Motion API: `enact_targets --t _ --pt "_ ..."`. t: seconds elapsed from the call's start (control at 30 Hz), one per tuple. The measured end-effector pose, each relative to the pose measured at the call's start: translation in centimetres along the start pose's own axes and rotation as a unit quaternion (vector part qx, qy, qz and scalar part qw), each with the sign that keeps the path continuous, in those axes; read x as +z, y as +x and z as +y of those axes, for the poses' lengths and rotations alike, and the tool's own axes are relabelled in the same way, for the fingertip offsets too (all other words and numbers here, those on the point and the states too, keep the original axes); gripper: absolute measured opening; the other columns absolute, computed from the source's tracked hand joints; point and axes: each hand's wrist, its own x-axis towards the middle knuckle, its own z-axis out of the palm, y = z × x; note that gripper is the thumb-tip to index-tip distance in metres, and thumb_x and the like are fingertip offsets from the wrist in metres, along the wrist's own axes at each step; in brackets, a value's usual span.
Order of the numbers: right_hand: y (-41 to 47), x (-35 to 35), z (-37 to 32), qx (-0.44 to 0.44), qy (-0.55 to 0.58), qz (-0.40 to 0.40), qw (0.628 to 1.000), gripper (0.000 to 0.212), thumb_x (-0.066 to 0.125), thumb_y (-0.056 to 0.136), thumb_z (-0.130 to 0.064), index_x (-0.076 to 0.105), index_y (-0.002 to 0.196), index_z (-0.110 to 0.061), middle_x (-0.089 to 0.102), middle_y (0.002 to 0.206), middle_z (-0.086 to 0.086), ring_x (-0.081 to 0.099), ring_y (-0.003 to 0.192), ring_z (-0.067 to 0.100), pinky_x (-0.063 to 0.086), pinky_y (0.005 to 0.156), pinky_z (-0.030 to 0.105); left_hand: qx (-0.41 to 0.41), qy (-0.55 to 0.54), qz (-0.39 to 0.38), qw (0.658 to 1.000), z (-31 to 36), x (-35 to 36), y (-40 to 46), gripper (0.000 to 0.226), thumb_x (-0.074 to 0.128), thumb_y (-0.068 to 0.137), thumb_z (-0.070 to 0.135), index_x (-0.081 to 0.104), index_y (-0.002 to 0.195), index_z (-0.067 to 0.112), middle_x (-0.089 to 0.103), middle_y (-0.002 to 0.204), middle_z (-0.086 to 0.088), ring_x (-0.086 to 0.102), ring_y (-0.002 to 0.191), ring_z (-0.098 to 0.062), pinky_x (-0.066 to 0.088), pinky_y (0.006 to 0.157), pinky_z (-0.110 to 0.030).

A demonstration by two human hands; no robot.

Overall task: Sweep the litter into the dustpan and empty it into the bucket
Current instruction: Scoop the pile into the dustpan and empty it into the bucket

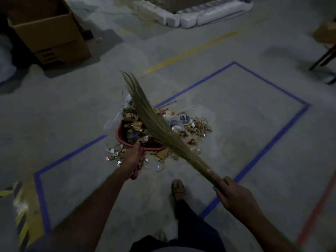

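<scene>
A red dustpan (121, 132) sits low over the concrete floor, heaped with crumpled paper and cardboard scraps. My left hand (133, 157) grips its red handle. My right hand (234, 192) is closed around the handle of a straw broom (154, 122), whose bristles lie diagonally across the litter pile (189, 130) and fan up to the left. More scraps and shiny wrappers (113, 156) lie scattered on the floor beside and under the pan. No bucket is in view.
Blue tape (269, 148) outlines a rectangle on the floor around the pile. An open cardboard box (49, 31) stands at the back left, white foam blocks (183, 17) at the back. My sandalled foot (179, 188) is just behind the pile. Yellow-black hazard tape (20, 211) runs at the left.
</scene>
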Motion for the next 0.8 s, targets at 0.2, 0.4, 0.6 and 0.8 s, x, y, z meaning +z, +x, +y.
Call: enact_targets --t 0.2,0.4,0.6,0.8 --pt "-9.1 -0.5 -1.6 0.038 -0.01 0.031 0.999 0.086 0.072 0.087 -0.034 0.024 0.157 -0.036 0.046 0.08 -0.004 0.031 0.044 0.01 0.028 0.034 0.025 0.018 0.031 -0.051 0.998 -1.7 1.5 -5.6 0.054 0.033 0.105 0.048 0.054 0.078 0.006 0.038 0.049 -0.002 0.029 0.032 -0.014 0.023 0.039 -0.017" --pt "-17.6 0.3 1.1 0.1 0.01 0.049 0.994 0.089 0.074 0.085 -0.035 0.021 0.157 -0.04 0.047 0.078 -0.004 0.035 0.043 0.012 0.029 0.035 0.027 0.044 0.075 -0.099 0.991 -3.2 6.8 -10.9 0.054 0.035 0.105 0.046 0.055 0.077 0.005 0.04 0.05 -0.004 0.031 0.035 -0.016 0.024 0.042 -0.02" --pt "-27.6 0.5 6.3 0.166 0.057 0.055 0.983 0.094 0.077 0.083 -0.033 0.02 0.157 -0.041 0.042 0.076 -0.006 0.039 0.041 0.012 0.037 0.033 0.029 0.087 0.121 -0.152 0.977 -5.9 15.7 -17.4 0.056 0.035 0.106 0.046 0.049 0.067 0.009 0.038 0.052 -0.006 0.029 0.035 -0.017 0.024 0.042 -0.02" --pt "-39.6 -0.3 13.6 0.205 0.067 0.074 0.974 0.09 0.081 0.078 -0.029 0.034 0.154 -0.035 0.051 0.077 -0.005 0.044 0.046 0.01 0.026 0.039 0.018 0.067 0.169 -0.204 0.962 -10.4 28.1 -25.1 0.054 0.034 0.105 0.048 0.054 0.08 0.004 0.04 0.051 -0.002 0.031 0.039 -0.015 0.023 0.043 -0.022"
